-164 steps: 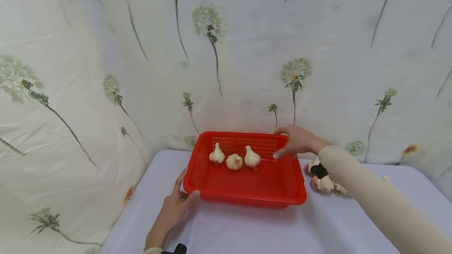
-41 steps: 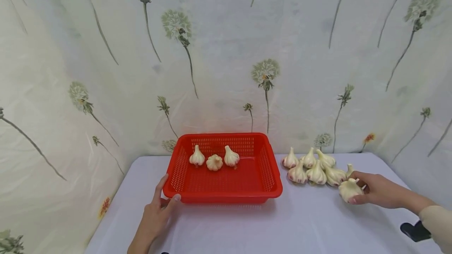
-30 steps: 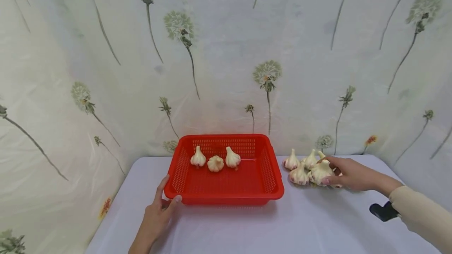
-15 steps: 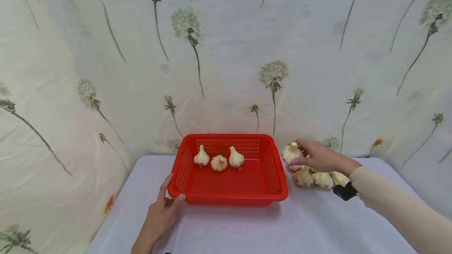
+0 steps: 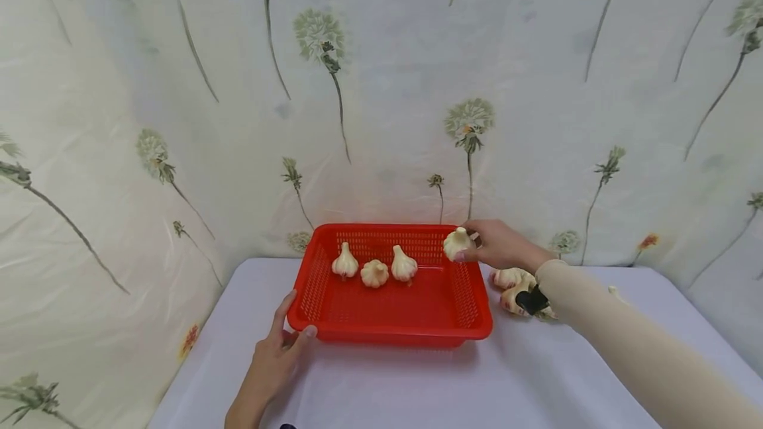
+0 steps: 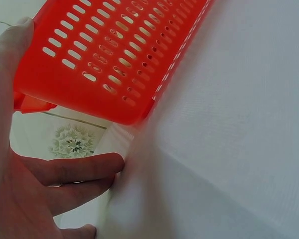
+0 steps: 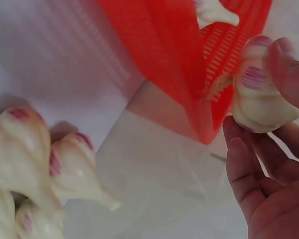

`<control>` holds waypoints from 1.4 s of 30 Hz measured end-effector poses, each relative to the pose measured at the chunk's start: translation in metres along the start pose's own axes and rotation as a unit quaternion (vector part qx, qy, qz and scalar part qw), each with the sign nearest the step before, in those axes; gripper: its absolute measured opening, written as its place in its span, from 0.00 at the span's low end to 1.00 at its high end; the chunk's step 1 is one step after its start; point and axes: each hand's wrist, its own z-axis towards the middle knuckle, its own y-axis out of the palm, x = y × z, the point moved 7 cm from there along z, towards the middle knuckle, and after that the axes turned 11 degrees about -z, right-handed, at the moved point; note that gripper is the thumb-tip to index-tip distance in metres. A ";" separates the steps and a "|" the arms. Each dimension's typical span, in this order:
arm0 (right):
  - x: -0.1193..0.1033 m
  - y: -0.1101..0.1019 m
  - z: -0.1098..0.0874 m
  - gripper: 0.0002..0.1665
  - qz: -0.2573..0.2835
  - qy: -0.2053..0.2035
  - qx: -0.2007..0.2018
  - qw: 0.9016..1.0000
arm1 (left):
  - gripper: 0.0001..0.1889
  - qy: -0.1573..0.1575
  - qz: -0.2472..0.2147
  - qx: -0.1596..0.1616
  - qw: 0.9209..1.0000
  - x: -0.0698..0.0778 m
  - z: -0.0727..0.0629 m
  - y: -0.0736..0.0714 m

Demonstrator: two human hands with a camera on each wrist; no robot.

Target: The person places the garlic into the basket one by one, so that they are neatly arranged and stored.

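A red plastic basket [image 5: 381, 313] with slotted walls stands on the white-covered table. Inside, toward the back, sit three garlic bulbs: a left one [image 5: 344, 262], a middle one [image 5: 374, 274] and a right one [image 5: 403, 265]. My right hand [image 5: 503, 243] pinches another garlic bulb [image 5: 457, 244] between thumb and fingers, over the basket's back right corner. In the right wrist view this bulb [image 7: 259, 89] shows purple streaks. My left hand [image 5: 271, 356] touches the basket's front left corner, thumb and index finger spread; in the left wrist view, its other fingers [image 6: 84, 169] extend straight below the basket.
Right of the basket lies a pile of several garlic bulbs [image 5: 512, 293], partly hidden by my right wrist and sleeve [image 5: 620, 323]. Behind the table [image 5: 405, 389] hangs a pale cloth [image 5: 381, 85] printed with dandelions.
My right hand was over the basket's back right 5.5 s ago. By 1.4 s ago it held a bulb at the pile's right, since carried left over the basket. My left hand stays at the corner.
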 end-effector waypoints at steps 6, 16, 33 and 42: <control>-0.006 0.007 0.027 0.31 -0.017 -0.005 -0.006 1.000 | 0.41 -0.005 -0.004 -0.001 1.000 -0.001 0.002 0.000; -0.013 0.032 0.049 0.16 0.017 0.029 -0.046 0.998 | 0.41 -0.002 -0.008 0.001 1.000 -0.003 0.001 -0.001; -0.008 0.060 0.062 0.19 -0.033 0.107 -0.118 0.987 | 0.42 -0.010 -0.015 0.000 1.000 -0.005 0.003 0.001; -0.012 0.061 0.061 0.20 -0.059 0.142 -0.126 0.980 | 0.42 -0.003 -0.016 0.003 1.000 -0.004 0.003 0.001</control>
